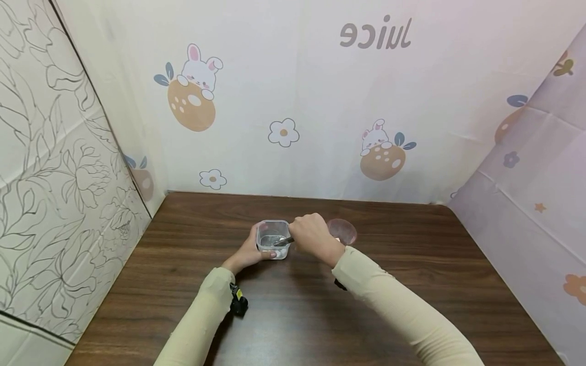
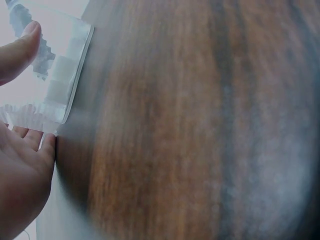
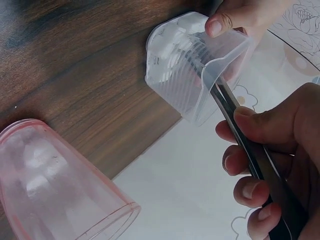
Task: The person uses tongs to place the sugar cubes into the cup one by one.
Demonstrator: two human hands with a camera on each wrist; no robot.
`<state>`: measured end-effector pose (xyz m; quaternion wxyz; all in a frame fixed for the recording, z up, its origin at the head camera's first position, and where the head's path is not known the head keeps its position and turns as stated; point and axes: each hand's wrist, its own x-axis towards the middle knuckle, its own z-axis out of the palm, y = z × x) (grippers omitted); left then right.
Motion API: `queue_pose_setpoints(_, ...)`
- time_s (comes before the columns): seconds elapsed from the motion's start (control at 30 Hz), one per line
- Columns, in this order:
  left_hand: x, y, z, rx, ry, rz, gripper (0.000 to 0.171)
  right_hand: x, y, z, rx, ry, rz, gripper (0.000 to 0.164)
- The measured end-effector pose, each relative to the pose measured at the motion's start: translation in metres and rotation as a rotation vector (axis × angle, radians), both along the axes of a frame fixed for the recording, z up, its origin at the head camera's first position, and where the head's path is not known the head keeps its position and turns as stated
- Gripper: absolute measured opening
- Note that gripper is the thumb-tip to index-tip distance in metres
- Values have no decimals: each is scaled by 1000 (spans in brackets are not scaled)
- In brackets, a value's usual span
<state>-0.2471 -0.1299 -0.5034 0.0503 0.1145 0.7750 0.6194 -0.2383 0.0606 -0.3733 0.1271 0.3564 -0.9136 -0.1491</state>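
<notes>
A clear plastic container (image 1: pixel 273 227) with white pieces at its bottom stands near the middle of the table. My left hand (image 1: pixel 249 250) holds it from the left, the thumb across its near side and the fingers round the far side. My right hand (image 3: pixel 280 145) grips a pair of metal tongs (image 3: pixel 232 107), their shafts running through the container's open top. In the right wrist view the tong tips show blurred through the ribbed wall, close to the white pieces (image 3: pixel 172 40); I cannot tell whether they pinch one. The left wrist view shows the left thumb (image 2: pixel 22 50) against the container wall.
A transparent pink cup (image 3: pixel 55 185) stands just right of the container, partly behind my right hand in the head view. The brown wooden table (image 1: pixel 293 315) meets a patterned curtain (image 1: pixel 293 168) at the back, with more hangings at both sides.
</notes>
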Motion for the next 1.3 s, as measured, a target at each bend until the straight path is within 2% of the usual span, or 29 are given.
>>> queue_pose_setpoints(0.2,0,0,-1,-11,8,3,94,0,3,-1,-24,17,17,27)
queue_pose_setpoints(0.47,-1,0,-1,6,5,0,92,-2,5,2,-9,15,-14,24)
queue_pose_setpoints(0.53,4,1,8,1,6,-5,91,-2,6,3,-17,18,-9,23)
queue_pose_setpoints(0.63,4,1,9,-7,4,-7,91,-2,9,5,-34,27,0,25)
queue_pose_setpoints(0.7,5,1,9,-7,9,-11,92,-1,11,6,-56,43,12,27)
queue_pose_setpoints(0.8,1,-1,-2,10,32,-21,93,-2,14,6,-70,45,6,31)
queue_pose_setpoints(0.97,4,-3,-5,22,108,-37,92,-1,21,8,-90,43,-2,31)
queue_pose_setpoints(1.2,0,-1,-1,4,3,-18,95,3,30,16,-123,38,-9,31)
queue_pose_setpoints(1.3,-1,-1,-1,6,-2,-16,96,4,35,20,-127,35,-20,32)
